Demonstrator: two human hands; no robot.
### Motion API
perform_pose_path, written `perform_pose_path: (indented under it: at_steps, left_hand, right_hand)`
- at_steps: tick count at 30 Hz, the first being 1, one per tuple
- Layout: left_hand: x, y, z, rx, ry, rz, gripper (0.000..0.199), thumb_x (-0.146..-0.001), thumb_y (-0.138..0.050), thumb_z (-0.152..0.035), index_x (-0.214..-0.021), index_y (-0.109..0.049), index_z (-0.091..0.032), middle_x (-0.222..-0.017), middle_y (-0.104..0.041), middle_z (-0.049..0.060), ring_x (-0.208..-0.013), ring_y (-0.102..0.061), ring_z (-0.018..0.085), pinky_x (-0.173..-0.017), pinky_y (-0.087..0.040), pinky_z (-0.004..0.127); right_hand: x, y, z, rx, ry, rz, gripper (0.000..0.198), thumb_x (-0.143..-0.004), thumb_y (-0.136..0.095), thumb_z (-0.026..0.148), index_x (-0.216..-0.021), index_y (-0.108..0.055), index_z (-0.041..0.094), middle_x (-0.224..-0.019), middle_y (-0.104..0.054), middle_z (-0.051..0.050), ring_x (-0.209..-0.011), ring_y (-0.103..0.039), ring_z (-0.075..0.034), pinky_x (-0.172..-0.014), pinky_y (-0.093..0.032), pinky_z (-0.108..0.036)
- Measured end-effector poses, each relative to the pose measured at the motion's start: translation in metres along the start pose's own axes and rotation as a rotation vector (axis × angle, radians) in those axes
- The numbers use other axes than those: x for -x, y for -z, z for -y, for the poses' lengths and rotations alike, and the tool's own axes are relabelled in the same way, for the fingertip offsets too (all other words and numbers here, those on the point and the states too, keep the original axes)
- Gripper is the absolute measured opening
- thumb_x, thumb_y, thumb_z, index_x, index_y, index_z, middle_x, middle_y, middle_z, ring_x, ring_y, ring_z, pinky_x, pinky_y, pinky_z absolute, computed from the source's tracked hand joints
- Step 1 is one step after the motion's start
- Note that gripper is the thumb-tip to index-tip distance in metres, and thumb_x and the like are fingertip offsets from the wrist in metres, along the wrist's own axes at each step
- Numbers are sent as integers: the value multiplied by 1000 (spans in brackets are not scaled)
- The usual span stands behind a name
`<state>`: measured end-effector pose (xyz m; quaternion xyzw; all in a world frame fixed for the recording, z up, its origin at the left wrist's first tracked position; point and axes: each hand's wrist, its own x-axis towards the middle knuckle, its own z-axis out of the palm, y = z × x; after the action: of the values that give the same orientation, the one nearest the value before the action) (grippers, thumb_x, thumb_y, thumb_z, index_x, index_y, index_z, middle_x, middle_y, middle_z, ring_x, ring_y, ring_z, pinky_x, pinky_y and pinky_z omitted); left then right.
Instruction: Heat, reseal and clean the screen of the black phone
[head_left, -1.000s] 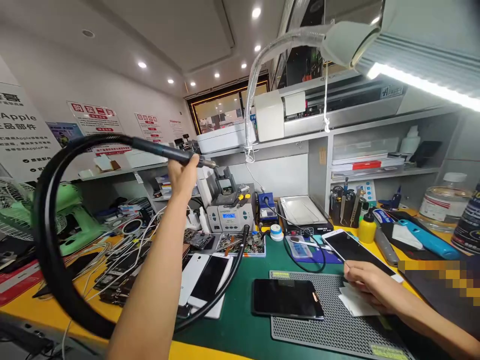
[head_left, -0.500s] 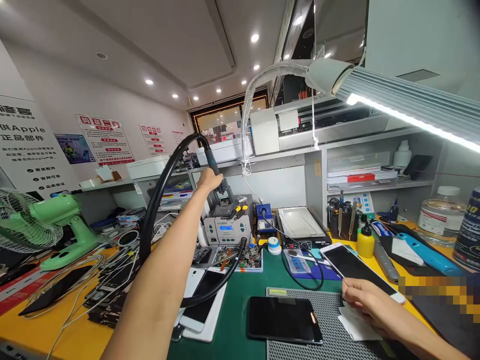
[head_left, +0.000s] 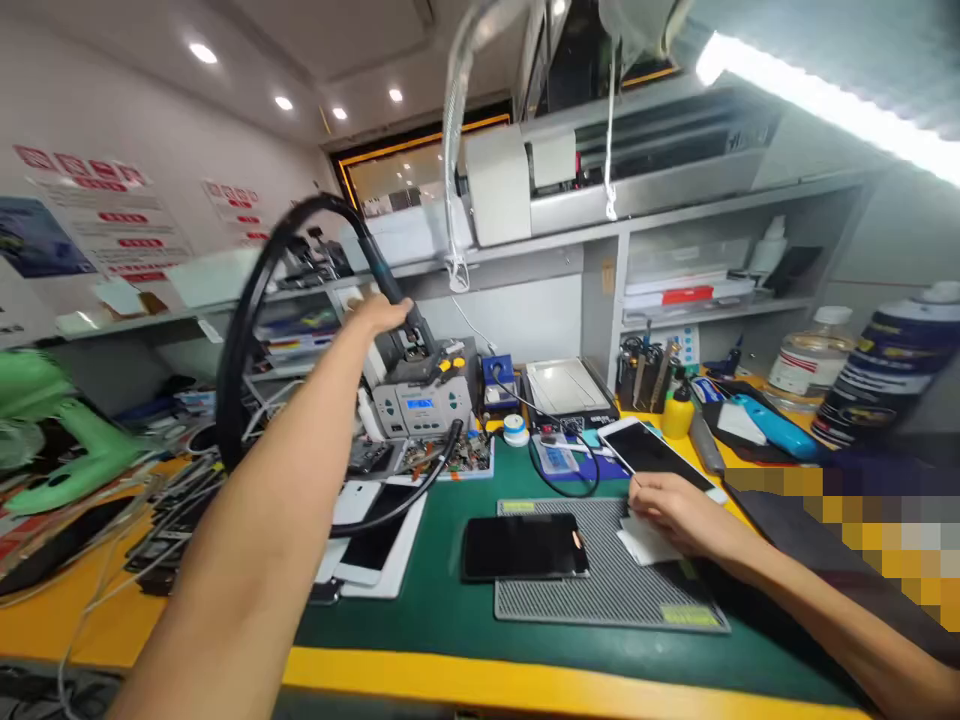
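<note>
My left hand (head_left: 373,316) reaches far forward, its fingers wrapped round the black handle of a hot air gun (head_left: 379,268). The gun stands tilted at its holder above the grey rework station (head_left: 422,408), and its thick black hose (head_left: 244,330) loops over to the left of my arm. Over the grey ridged mat (head_left: 607,600), my right hand (head_left: 667,505) is closed with white tissue (head_left: 646,545) showing under its fingers. What lies between the fingertips is partly hidden. A black phone (head_left: 525,547) lies flat, screen up, partly on the mat's left side.
A white phone (head_left: 652,455) lies behind my right hand, near a yellow bottle (head_left: 678,412). Phones (head_left: 379,540) and a tray of circuit boards (head_left: 450,458) sit left of centre. A green fan (head_left: 60,430) and cables stand left; a lamp (head_left: 825,105) hangs above.
The view has tilted down and shifted right, so the bench's front edge shows. My left hand stays on the hot air gun; my right hand remains over the mat with the tissue.
</note>
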<state>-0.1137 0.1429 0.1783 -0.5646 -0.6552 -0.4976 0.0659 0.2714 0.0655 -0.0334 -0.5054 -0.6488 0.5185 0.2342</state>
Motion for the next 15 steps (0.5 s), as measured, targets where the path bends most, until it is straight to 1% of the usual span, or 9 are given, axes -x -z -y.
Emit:
perform_pose_path:
  at_steps: [1,3,4,5,6,8,10,12,15]
  left_hand:
    - [13,-3,-1,-18,10,-8,43,-95,-63,-38,-131,-57,-15,-137,-56,11,-117,-61,27,-100,-51,50]
    - [51,-9,-4,-22,-10,-23,45,-95,-63,-35,-135,-53,-19,-142,-53,12,-126,-55,31,-104,-46,56]
    - [75,-11,-6,-10,-50,14,45,-97,-57,-34,-137,-51,-15,-140,-54,12,-127,-54,34,-107,-43,56]
    - [102,-12,-7,7,-100,76,43,-98,-51,-33,-136,-51,-13,-133,-58,12,-123,-56,33,-108,-42,53]
    - [130,-14,-7,31,-162,195,38,-97,-52,-33,-129,-57,-15,-123,-64,10,-115,-62,30,-105,-47,48]
    - [184,-16,-5,66,-302,516,26,-87,-67,-39,-108,-70,-24,-109,-72,3,-103,-67,25,-97,-53,40]
    - [225,-19,0,76,-390,733,27,-85,-68,-38,-110,-69,-27,-114,-71,3,-108,-66,26,-98,-53,41]
    - [247,-24,8,68,-429,878,33,-85,-67,-36,-117,-66,-27,-119,-69,5,-113,-63,28,-101,-51,45]
    - [255,-33,16,54,-446,1011,46,-82,-71,-38,-125,-62,-26,-127,-65,8,-119,-60,31,-104,-50,49]
  right_hand:
    - [1,0,0,8,-2,1,18,-74,-49,34,-66,-39,23,-53,-29,9,-44,-22,-8,-44,-13,-23]
    - [2,1,0,31,12,23,16,-75,-50,34,-67,-47,21,-50,-30,9,-43,-24,-9,-44,-15,-23]
    - [4,2,1,46,32,35,15,-76,-52,33,-69,-52,19,-50,-34,9,-44,-26,-9,-44,-17,-23]
    - [6,1,1,63,61,46,16,-77,-54,32,-72,-58,17,-52,-39,7,-45,-30,-9,-45,-20,-23]
    - [8,1,2,82,94,57,18,-78,-55,32,-74,-62,15,-55,-45,5,-47,-34,-9,-46,-23,-23]
    - [13,-3,3,129,163,74,22,-82,-58,32,-80,-69,13,-63,-57,0,-53,-43,-11,-51,-30,-24]
    - [18,-7,5,193,230,81,23,-86,-59,30,-84,-73,13,-71,-64,-3,-60,-50,-13,-57,-36,-26]
    - [22,-11,6,266,296,82,21,-87,-60,27,-87,-77,15,-78,-66,-5,-70,-56,-16,-64,-40,-28]
    - [24,-17,6,354,376,103,20,-87,-61,21,-94,-80,19,-82,-66,-5,-79,-58,-18,-71,-42,-29]
